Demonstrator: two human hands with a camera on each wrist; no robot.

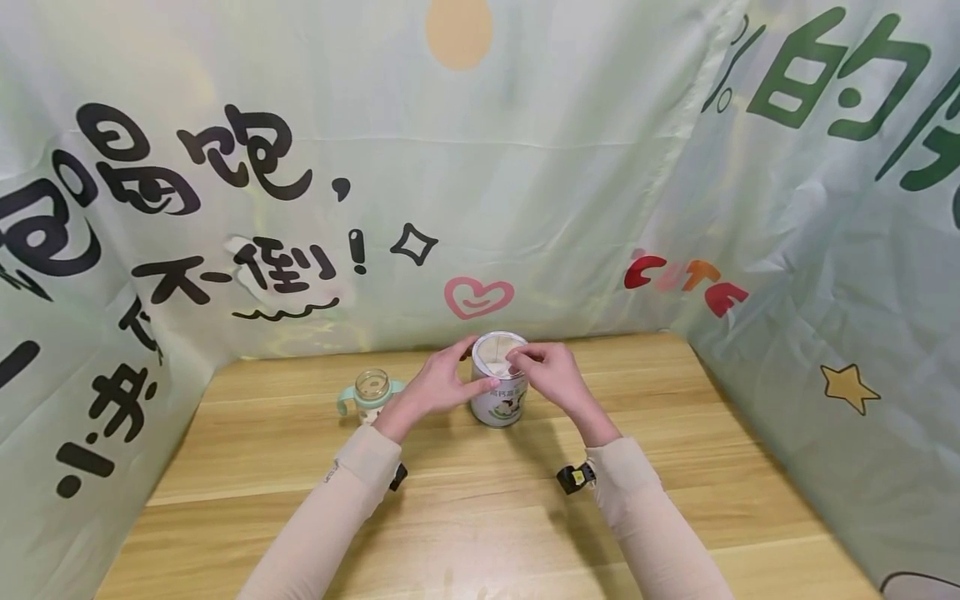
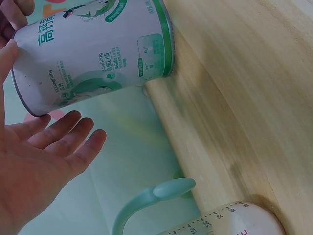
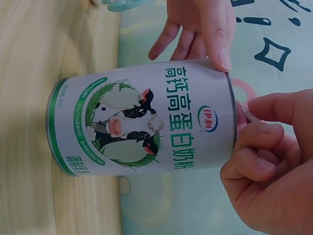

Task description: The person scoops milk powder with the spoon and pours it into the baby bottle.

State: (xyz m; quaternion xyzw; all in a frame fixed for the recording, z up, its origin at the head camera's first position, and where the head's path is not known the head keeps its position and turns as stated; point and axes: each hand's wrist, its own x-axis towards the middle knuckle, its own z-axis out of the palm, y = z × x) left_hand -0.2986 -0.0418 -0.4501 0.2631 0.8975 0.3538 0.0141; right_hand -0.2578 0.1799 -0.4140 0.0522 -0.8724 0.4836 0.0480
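Note:
A white milk powder can with a green base band stands upright on the table, its top open and pale inside. My left hand is at the can's left side, thumb on the rim. In the left wrist view that hand's fingers are spread and nearly straight, one fingertip touching the can. My right hand is at the top right of the can. Its thumb and index finger pinch a small whitish, translucent piece at the opening; what it belongs to is hidden.
A lidless baby bottle with mint handles and scale marks stands left of the can, partly behind my left forearm. The wooden table meets printed cloth walls at the back and sides.

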